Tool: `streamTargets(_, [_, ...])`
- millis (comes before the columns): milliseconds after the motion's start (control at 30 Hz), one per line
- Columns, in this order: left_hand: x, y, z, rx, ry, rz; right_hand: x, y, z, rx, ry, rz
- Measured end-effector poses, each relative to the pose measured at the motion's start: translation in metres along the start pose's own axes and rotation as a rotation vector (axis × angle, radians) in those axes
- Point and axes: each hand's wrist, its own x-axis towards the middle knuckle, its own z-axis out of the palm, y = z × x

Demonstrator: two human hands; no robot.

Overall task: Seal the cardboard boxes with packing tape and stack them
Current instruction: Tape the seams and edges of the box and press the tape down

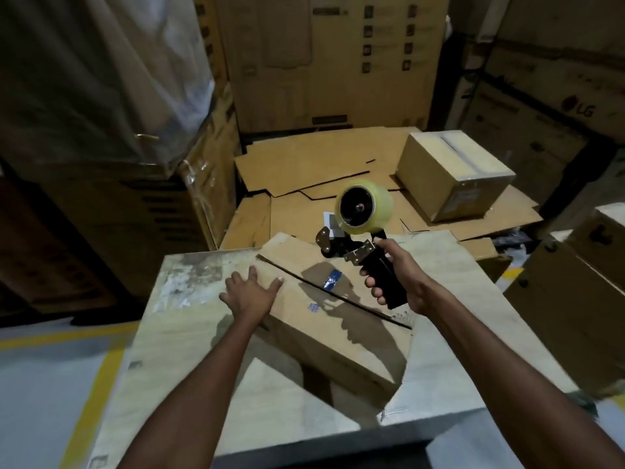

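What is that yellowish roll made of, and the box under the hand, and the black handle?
The roll looks like glossy pale-yellow plastic tape. The box looks like matte brown cardboard, with a flap seam across its top. The handle in the right hand seems hard black plastic, perhaps painted metal.

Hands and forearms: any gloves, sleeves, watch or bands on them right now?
No. The left hand and right hand are bare, without gloves; both forearms are uncovered to the frame edge, no sleeve, watch or band showing.
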Motion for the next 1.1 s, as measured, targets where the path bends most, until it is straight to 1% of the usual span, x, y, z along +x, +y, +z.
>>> streamTargets(67, [-0.009,0.002,-0.007,-0.070,0.035,0.021,-0.005,-0.008,-0.008,-0.017,-0.049,0.023])
streamTargets(100, [-0.014,0.004,-0.011,-0.176,0.079,0.049,-0.006,-0.012,-0.011,-0.023,-0.074,0.033])
streamTargets(167, [-0.030,0.013,-0.022,-0.483,0.176,0.134,-0.006,-0.019,-0.014,-0.016,-0.126,0.056])
streamTargets(200, [-0.041,0.019,-0.028,-0.628,0.199,0.179,-0.006,-0.022,-0.014,0.003,-0.165,0.071])
streamTargets(233, [-0.051,0.028,-0.034,-0.750,0.185,0.221,-0.006,-0.024,-0.013,0.035,-0.211,0.086])
streamTargets(333, [-0.074,0.052,-0.052,-1.053,-0.033,0.308,-0.003,-0.026,-0.007,0.140,-0.327,0.126])
streamTargets(367, [-0.076,0.057,-0.055,-1.117,-0.074,0.349,0.000,-0.027,-0.004,0.165,-0.345,0.137])
streamTargets(433, [-0.079,0.061,-0.060,-1.179,-0.094,0.426,0.006,-0.028,0.004,0.195,-0.352,0.146])
streamTargets(500, [-0.080,0.059,-0.062,-1.227,-0.069,0.450,0.014,-0.030,0.009,0.204,-0.336,0.139])
streamTargets(633, [-0.067,0.039,-0.054,-1.356,0.024,0.338,0.029,-0.042,0.019,0.185,-0.275,0.123])
streamTargets(700, [-0.056,0.032,-0.049,-1.417,0.071,0.176,0.034,-0.050,0.023,0.155,-0.237,0.096])
streamTargets(767, [-0.041,0.025,-0.050,-1.442,0.062,-0.057,0.038,-0.059,0.026,0.125,-0.200,0.073])
streamTargets(800, [-0.032,0.021,-0.051,-1.419,0.011,-0.130,0.040,-0.064,0.028,0.112,-0.188,0.064])
streamTargets(833, [-0.022,0.019,-0.054,-1.388,-0.072,-0.162,0.042,-0.068,0.028,0.099,-0.180,0.057])
streamTargets(900, [-0.002,0.020,-0.063,-1.346,-0.264,-0.166,0.046,-0.074,0.029,0.074,-0.165,0.053])
streamTargets(967, [0.014,0.030,-0.076,-1.323,-0.422,-0.184,0.050,-0.080,0.029,0.054,-0.165,0.053])
streamTargets(1033, [0.026,0.043,-0.093,-1.365,-0.588,-0.242,0.052,-0.085,0.031,0.040,-0.167,0.054])
streamTargets(1100, [0.034,0.055,-0.109,-1.500,-0.740,-0.319,0.055,-0.089,0.032,0.027,-0.181,0.050])
